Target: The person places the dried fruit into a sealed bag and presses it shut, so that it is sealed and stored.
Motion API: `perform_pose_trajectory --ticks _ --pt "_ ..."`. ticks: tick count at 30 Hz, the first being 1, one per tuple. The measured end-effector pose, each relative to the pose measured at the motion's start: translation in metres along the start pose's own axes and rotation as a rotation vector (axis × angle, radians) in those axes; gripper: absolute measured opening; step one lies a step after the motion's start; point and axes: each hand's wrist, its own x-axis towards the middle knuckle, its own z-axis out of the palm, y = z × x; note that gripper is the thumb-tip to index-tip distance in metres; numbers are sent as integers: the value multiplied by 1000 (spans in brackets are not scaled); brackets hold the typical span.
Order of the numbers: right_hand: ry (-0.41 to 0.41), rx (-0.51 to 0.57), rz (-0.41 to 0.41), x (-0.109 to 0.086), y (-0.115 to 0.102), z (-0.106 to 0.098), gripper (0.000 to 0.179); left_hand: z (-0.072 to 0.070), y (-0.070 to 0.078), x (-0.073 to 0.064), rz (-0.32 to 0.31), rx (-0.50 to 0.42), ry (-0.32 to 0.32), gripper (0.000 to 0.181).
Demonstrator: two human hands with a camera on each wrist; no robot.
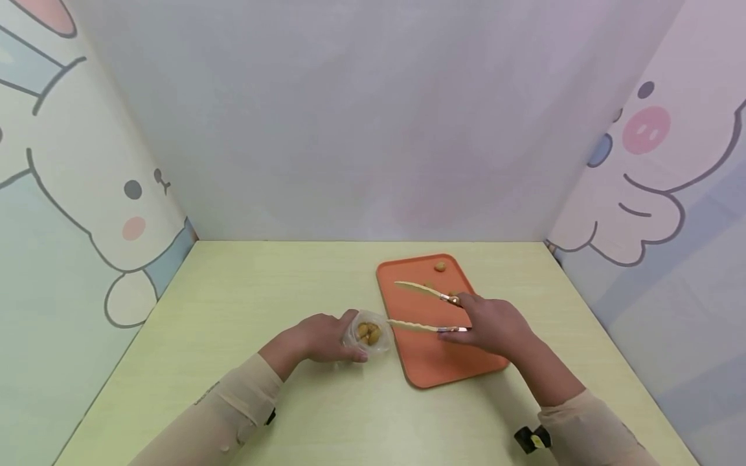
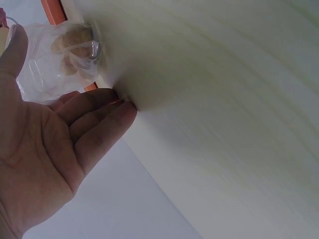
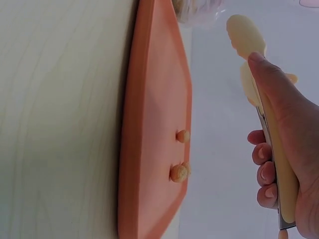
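My left hand (image 1: pixel 329 336) holds a crinkled clear plastic bag (image 1: pixel 381 340) by its side, thumb and forefinger around it. Several round tan nut-like pieces (image 1: pixel 368 333) lie inside the bag. In the left wrist view, the other fingertips (image 2: pixel 127 110) reach down close to the table. My right hand (image 1: pixel 495 323) grips tongs (image 1: pixel 414 326) with cream-coloured tips, above the orange tray (image 1: pixel 431 369). The tongs' two arms are spread apart with nothing between them, one tip right by the bag's edge. Loose tan pieces (image 3: pixel 178 173) sit on the tray's far part.
The tray lies slightly turned on the pale wood table (image 1: pixel 250 272), to the right of the bag. A grey-white wall (image 1: pixel 350 129) stands behind the table, and side panels with cartoon animals (image 1: pixel 134 213) flank it left and right.
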Motion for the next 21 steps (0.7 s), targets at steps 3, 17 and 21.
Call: perform_pose_trajectory --ticks 3,17,21 --pt "0 1 35 -1 7 -1 77 0 1 0 5 4 3 95" --pt "-21 -23 178 -11 48 -5 83 1 0 0 4 3 -3 96" --pt "-26 -26 196 -15 56 -4 83 2 0 0 2 1 1 95"
